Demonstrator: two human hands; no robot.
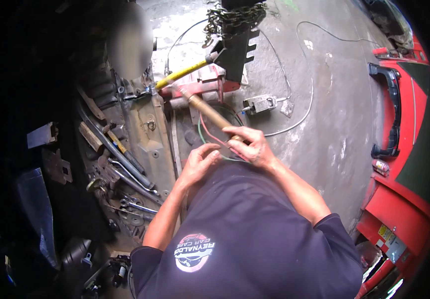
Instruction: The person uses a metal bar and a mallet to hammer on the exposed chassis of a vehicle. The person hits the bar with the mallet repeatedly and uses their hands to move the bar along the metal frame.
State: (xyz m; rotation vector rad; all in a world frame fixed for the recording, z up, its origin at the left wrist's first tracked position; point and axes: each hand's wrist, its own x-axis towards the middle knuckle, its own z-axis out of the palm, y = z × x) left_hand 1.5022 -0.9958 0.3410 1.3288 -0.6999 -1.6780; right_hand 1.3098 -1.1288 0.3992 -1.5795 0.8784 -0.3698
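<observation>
My right hand (252, 146) is closed around the lower end of a hammer (210, 112) with a brown wooden handle. The handle slants up and left, and its far end is smeared by motion near the vehicle's bare metal. Just left of it, my left hand (201, 162) is empty, fingers loosely bent and thumb apart. Beyond the hammer, a yellow-handled tool (182, 74) with a black end slants down to the metal edge of the body part (150, 119). A red metal fixture (205, 89) sits behind the hammer. Red and green cables (201, 132) hang beneath it.
A dark upright post (234, 55) carries chains (232, 20). A grey foot pedal (259, 104) with hoses lies on the concrete floor. Wrenches (137, 205), bars and a wooden block (90, 136) lie at left. Red vehicle panels (394, 204) and a black trim piece (391, 109) stand right.
</observation>
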